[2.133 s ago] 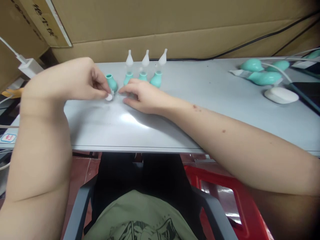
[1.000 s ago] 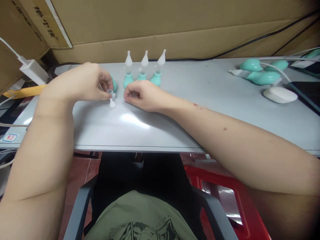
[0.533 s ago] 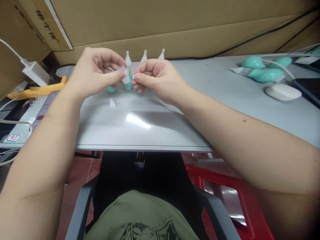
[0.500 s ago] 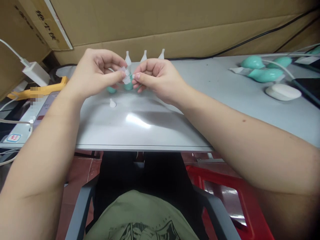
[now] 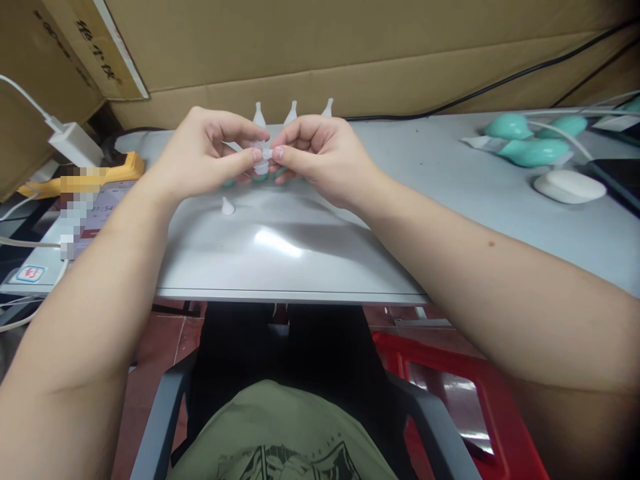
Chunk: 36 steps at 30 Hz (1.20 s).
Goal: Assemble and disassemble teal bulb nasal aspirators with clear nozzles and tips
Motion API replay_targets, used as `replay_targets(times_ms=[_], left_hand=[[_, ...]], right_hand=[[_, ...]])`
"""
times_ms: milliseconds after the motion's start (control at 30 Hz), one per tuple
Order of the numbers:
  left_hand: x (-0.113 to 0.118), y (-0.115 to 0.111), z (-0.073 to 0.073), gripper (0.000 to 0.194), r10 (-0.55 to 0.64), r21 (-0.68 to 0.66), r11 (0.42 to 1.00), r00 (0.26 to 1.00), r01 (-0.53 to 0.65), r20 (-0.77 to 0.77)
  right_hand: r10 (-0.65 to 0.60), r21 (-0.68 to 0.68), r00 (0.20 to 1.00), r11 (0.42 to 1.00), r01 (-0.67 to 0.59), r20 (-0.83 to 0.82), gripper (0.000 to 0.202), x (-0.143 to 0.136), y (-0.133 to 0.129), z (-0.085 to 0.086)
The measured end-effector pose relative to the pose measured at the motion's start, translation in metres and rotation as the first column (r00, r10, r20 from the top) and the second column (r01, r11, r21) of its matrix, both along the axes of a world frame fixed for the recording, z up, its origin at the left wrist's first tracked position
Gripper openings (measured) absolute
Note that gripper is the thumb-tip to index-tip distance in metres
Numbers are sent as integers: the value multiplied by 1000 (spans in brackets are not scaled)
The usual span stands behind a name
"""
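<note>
My left hand (image 5: 220, 150) and my right hand (image 5: 323, 155) meet over the table, thumbs and fingers pinched on a small translucent plastic piece (image 5: 267, 154). Fingers cover much of it, so its full shape is hard to tell. Behind them, several white tapered nozzles (image 5: 259, 117) stand upright in a row. Bits of green show under and between the fingers, mostly hidden. A loose small white cone-shaped tip (image 5: 228, 207) stands on the table just in front of my left hand.
Green bulbs (image 5: 535, 152) with a pale nozzle lie at the right, beside a white rounded case (image 5: 570, 186). At the left are a yellow holder (image 5: 100, 176), a phone (image 5: 107, 207) and a white charger (image 5: 75, 147). Cardboard (image 5: 320, 53) walls the back; a black cable runs along it.
My hands have come together, and my right fingers now meet the translucent piece at my left fingertips. The left hand has shifted slightly right.
</note>
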State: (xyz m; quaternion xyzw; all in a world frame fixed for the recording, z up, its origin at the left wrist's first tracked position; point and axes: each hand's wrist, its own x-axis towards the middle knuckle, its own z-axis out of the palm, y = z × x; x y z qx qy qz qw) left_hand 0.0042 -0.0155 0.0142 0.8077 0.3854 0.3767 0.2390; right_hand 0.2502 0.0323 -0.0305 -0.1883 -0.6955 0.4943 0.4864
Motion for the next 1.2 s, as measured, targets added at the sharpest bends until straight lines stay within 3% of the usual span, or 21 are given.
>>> replay_targets(times_ms=[67, 233, 400, 700, 933, 1100, 1200], left_hand=[[0, -1, 0, 39, 17, 4, 1000, 1000, -17, -12], [0, -1, -3, 38, -4, 36, 999, 1000, 4, -9], [3, 4, -12, 32, -91, 90, 993, 972, 73, 216], [-2, 15, -16, 27, -167, 75, 985, 952, 152, 255], [0, 17, -16, 51, -176, 46, 984, 948, 170, 265], [4, 12, -15, 26, -191, 50, 981, 946, 185, 262], [5, 9, -14, 26, -191, 72, 981, 958, 180, 213]], right_hand=[[-8, 7, 1000, 1000, 8, -17, 50, 0, 1, 0], [14, 17, 1000, 1000, -14, -16, 32, 1, 1, -2], [42, -10, 997, 999, -43, -62, 38, 2, 2, -5], [47, -12, 997, 999, -48, -61, 48, -1, 10, -6], [11, 130, 999, 991, -4, -51, 51, -2, 15, -4], [58, 232, 998, 971, -52, -20, 39, 1, 28, -8], [87, 226, 996, 971, -84, -3, 42, 2, 31, -10]])
